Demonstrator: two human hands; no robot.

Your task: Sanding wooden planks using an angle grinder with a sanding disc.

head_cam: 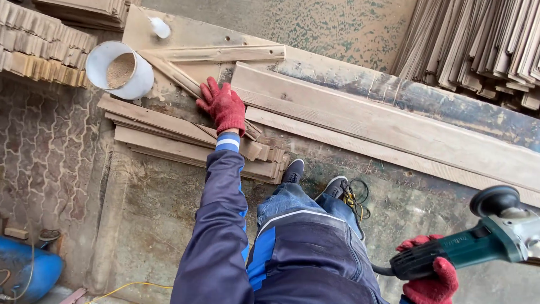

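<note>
My left hand (224, 106), in a red glove, rests flat on a thin wooden slat (174, 76) lying across a low stack of boards (169, 141) on the floor. My right hand (432, 278), also in a red glove, grips the body of a green angle grinder (484, 239) at the lower right. The grinder's black side knob points up. A long, wide plank (382, 121) runs from beside my left hand out to the right edge. My feet in dark shoes stand just below the board stack.
A white bucket (100, 59) with sawdust stands left of the slat. Stacks of wooden strips lean at the top right (478, 45) and top left (39, 45). A blue tank (25, 273) and a yellow cable (124, 288) lie at the lower left.
</note>
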